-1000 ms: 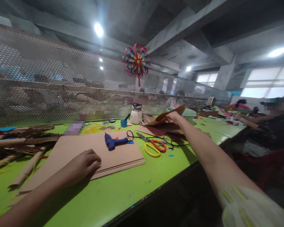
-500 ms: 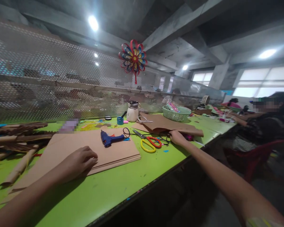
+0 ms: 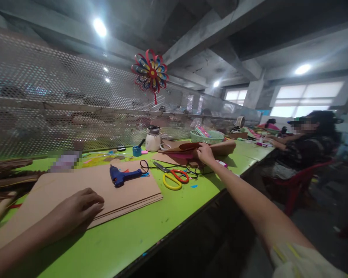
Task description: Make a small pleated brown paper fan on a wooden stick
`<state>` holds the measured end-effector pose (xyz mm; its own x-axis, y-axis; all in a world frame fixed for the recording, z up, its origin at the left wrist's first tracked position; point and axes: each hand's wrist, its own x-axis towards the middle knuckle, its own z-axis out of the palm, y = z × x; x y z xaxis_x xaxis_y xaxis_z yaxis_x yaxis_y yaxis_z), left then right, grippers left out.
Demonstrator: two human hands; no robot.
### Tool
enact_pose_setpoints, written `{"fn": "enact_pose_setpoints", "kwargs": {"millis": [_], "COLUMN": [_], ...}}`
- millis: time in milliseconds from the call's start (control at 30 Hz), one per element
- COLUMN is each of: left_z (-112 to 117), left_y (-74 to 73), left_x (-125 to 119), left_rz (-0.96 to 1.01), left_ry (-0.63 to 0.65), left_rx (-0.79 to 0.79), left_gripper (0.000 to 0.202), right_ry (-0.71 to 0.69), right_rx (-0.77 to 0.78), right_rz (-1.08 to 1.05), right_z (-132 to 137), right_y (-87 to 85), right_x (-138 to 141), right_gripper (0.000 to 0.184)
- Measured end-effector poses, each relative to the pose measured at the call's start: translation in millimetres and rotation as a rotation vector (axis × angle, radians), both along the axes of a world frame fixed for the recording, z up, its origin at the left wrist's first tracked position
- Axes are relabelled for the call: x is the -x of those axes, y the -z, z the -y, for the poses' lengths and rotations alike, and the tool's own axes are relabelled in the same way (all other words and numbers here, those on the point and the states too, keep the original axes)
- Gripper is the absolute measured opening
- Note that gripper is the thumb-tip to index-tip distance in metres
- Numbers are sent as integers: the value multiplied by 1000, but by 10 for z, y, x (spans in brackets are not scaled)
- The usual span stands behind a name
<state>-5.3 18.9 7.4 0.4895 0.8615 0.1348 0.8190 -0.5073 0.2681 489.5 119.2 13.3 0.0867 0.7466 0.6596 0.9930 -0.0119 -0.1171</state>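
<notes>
My left hand (image 3: 80, 205) rests on a stack of brown kraft paper sheets (image 3: 133, 195), its fingers loosely bent and holding nothing. Farther right, my right hand (image 3: 205, 154) pinches the raised edge of another brown paper sheet (image 3: 224, 148), which is bent and folded up from the table. Something pink shows under that paper. A blue glue gun (image 3: 123, 176) lies on the stack, beyond my left hand. Between my hands are scissors (image 3: 171, 181) with one yellow and one orange handle, their blades apart. A pale loop handle (image 3: 164, 146) pokes out by the lifted paper.
On the green table (image 3: 139, 231) stand a white jug (image 3: 153, 142), a small blue pot (image 3: 137, 151) and a green basket (image 3: 217, 136). Brown paper rolls (image 3: 2, 204) lie at the left. A paper flower (image 3: 152, 73) hangs above. A person (image 3: 304, 143) sits at the right.
My right hand has raised the brown paper's near edge, and more pink shows beneath it. My left hand stays on the stack. The whole view has shifted to the right.
</notes>
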Motion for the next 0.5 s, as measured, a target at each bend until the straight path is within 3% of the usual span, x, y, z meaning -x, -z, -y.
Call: {"fn": "enact_pose_setpoints", "kwargs": {"millis": [233, 500], "left_z": [-27, -3], "left_y": [2, 2], "left_x": [0, 0], "left_rz": [14, -26], "left_ry": [-6, 4], "left_rx": [-17, -28], "left_gripper": [42, 42], "right_ry": [-37, -91], "right_rx": [-30, -64], "right_rz": [-83, -176], "right_z": [-100, 33], "right_y": [151, -150], "right_x": [223, -295], "right_gripper": [25, 35]}}
